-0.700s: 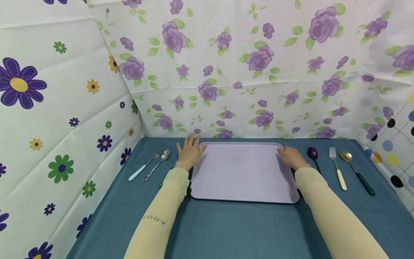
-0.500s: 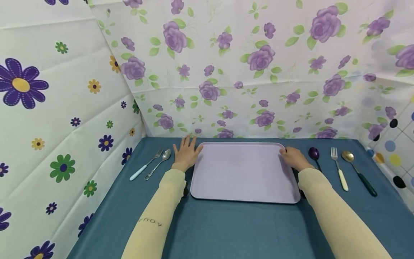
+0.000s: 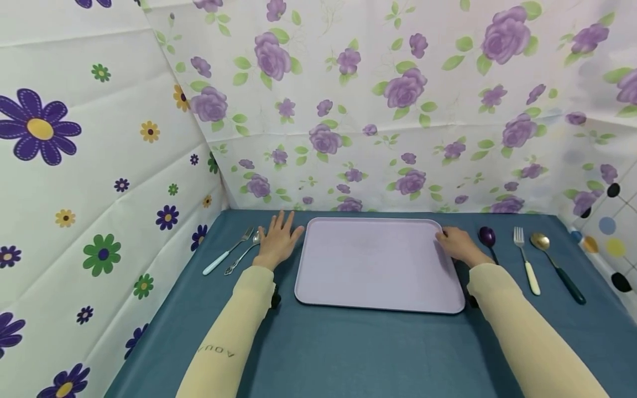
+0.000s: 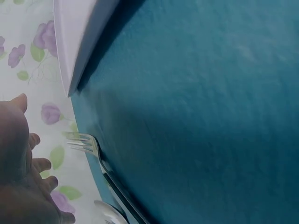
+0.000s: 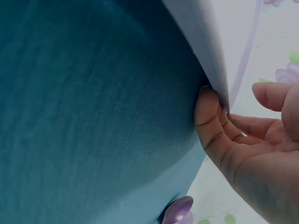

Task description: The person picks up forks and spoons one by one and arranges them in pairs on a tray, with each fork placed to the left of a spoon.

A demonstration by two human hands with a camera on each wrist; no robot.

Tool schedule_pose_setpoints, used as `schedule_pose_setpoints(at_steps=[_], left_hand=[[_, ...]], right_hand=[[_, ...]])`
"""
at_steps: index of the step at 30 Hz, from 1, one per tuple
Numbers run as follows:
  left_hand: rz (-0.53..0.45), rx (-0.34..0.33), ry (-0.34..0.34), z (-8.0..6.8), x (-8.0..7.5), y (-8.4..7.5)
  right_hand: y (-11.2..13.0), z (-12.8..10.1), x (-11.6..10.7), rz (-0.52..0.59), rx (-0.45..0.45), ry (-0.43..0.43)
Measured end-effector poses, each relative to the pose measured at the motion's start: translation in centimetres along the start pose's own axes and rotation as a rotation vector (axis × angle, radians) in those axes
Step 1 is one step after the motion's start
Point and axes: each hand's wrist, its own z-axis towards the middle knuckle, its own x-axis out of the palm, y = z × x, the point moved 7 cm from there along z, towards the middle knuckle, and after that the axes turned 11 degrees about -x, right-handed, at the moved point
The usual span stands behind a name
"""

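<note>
Change: left hand [image 3: 276, 240] has slid off the tray [image 3: 378, 265] toward our silver spoon [image 3: 244, 252].
Left hand: fingers spread, flat on the counter [image 3: 348, 354].
Right hand [image 3: 458, 243]: fingertips curled under tray's edge.

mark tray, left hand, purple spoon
tray [image 3: 378, 265], head view, bare middle of its surface
left hand [image 3: 275, 241], head view, back of the hand
purple spoon [image 3: 486, 236], head view, its bowl

Both arms stretched forward in pale yellow sleeves. Left hand [image 3: 276, 241] flat, palm down, fingers [image 3: 283, 221] straight and spread. Right hand [image 3: 458, 244] loosely curled, fingertips [image 5: 208, 109] bent inward, thumb apart above them.
</note>
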Motion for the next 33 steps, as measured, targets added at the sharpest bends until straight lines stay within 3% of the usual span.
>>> schedule_pose_setpoints(at_steps=[16, 25, 33], left_hand=[[-0.021, 0.028, 0.043, 0.0, 1.6, 1.5], [-0.048, 0.003, 0.061, -1.2, 1.6, 1.8], [-0.062, -0.022, 0.026, -2.3, 1.2, 2.2]], right_hand=[[-1.1, -0.1, -0.3, 0.027, -0.020, -0.033], [-1.2, -0.8, -0.3, 0.047, 0.023, -0.040], [-1.1, -1.1, 0.1, 0.051, 0.005, -0.037]])
